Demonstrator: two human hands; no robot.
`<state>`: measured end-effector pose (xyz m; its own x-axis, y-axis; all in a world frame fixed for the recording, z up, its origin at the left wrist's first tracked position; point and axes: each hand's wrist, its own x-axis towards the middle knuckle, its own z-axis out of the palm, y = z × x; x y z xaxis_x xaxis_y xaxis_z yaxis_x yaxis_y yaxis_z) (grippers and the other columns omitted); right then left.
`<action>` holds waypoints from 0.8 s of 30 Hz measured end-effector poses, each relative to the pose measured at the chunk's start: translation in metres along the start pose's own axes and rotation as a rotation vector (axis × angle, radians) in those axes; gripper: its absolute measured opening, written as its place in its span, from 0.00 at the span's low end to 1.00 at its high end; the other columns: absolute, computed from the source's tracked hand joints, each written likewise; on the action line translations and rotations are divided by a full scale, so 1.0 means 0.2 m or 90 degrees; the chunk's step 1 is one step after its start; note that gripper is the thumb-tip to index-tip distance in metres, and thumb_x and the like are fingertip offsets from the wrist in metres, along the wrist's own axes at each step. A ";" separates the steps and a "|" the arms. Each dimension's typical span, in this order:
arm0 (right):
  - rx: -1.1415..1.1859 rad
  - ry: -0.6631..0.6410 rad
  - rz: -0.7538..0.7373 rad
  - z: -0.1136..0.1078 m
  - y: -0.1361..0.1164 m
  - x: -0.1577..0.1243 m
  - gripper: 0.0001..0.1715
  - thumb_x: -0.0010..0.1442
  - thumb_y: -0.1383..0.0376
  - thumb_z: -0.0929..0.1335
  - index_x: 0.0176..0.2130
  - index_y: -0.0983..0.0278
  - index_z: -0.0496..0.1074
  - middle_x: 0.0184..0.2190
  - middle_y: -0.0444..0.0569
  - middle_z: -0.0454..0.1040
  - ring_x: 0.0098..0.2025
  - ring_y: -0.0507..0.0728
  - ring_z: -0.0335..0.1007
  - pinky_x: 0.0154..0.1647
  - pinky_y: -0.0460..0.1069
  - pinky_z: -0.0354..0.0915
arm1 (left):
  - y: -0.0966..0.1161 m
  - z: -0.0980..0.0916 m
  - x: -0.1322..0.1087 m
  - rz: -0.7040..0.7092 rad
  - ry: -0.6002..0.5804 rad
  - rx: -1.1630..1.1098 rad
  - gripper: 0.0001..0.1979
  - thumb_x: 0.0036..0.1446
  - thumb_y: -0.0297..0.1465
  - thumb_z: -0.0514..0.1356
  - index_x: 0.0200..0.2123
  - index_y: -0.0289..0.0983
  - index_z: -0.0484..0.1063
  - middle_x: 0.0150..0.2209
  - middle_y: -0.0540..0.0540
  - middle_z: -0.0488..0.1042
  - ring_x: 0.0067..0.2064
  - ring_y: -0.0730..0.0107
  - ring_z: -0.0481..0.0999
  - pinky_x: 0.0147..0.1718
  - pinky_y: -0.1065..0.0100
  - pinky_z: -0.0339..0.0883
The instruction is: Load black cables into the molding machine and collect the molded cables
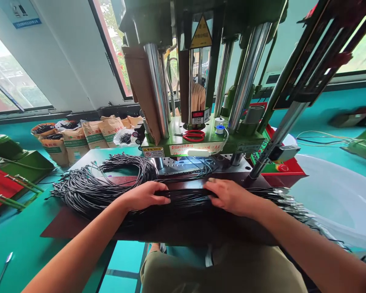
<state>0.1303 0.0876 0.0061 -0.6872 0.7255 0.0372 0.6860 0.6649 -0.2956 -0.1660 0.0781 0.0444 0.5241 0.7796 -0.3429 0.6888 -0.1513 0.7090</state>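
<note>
A bundle of thin black cables [187,198] lies lengthwise along the front of the dark red work board [61,224]. My left hand [146,195] is closed around the cables left of centre, thumb toward me and fingers on the far side. Farther right, my right hand [230,196] is curled over the same cables, its fingertips partly hidden. At the right end the bundle shows many silvery ends [288,199]. A thick coiled heap of black cables [88,189] rests to the left. Beyond my hands, several cables lie across the machine's metal mold plate [183,165].
A green press [247,140] with shiny columns rises directly ahead. Red-handled scissors [193,135] lie on its ledge. A red control box [288,167] and a large white tub [335,195] stand at right. Paper sacks [75,138] line the left wall.
</note>
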 end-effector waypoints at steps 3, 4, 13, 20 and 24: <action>0.005 0.014 0.066 -0.05 0.10 -0.10 0.10 0.59 0.63 0.64 0.40 0.64 0.70 0.42 0.55 0.71 0.45 0.61 0.68 0.45 0.51 0.62 | -0.02 0.00 0.00 0.009 -0.017 -0.097 0.16 0.54 0.44 0.59 0.33 0.36 0.69 0.24 0.54 0.68 0.29 0.74 0.64 0.29 0.72 0.55; 0.008 0.016 0.085 -0.06 0.11 -0.11 0.10 0.58 0.63 0.64 0.40 0.64 0.69 0.42 0.54 0.72 0.45 0.61 0.68 0.45 0.51 0.62 | -0.03 0.00 0.00 0.014 -0.017 -0.129 0.16 0.54 0.44 0.60 0.33 0.35 0.68 0.24 0.54 0.68 0.28 0.74 0.64 0.30 0.72 0.56; -0.089 0.112 0.184 -0.01 -0.04 -0.05 0.13 0.60 0.63 0.64 0.44 0.63 0.70 0.42 0.50 0.77 0.44 0.59 0.72 0.42 0.49 0.61 | -0.12 -0.04 0.00 0.093 0.011 -0.255 0.13 0.56 0.39 0.60 0.31 0.34 0.66 0.22 0.53 0.67 0.25 0.76 0.62 0.31 0.70 0.55; -0.280 0.171 0.302 -0.15 0.13 -0.32 0.09 0.58 0.68 0.64 0.39 0.63 0.71 0.38 0.52 0.77 0.43 0.64 0.71 0.41 0.54 0.57 | -0.13 -0.02 0.03 0.087 -0.027 -0.246 0.12 0.55 0.38 0.61 0.31 0.34 0.68 0.22 0.53 0.66 0.24 0.76 0.61 0.29 0.71 0.53; -0.354 0.120 0.345 -0.22 0.22 -0.43 0.11 0.56 0.74 0.62 0.36 0.64 0.71 0.29 0.51 0.77 0.37 0.63 0.72 0.37 0.53 0.56 | -0.12 -0.02 0.03 0.085 -0.015 -0.240 0.12 0.56 0.38 0.59 0.30 0.34 0.68 0.21 0.53 0.66 0.25 0.76 0.62 0.31 0.71 0.55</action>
<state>0.2297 0.0620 0.0313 -0.2054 0.9581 0.1998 0.9659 0.1656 0.1988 -0.1806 0.0894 0.0278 0.6112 0.7533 -0.2429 0.3838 -0.0137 0.9233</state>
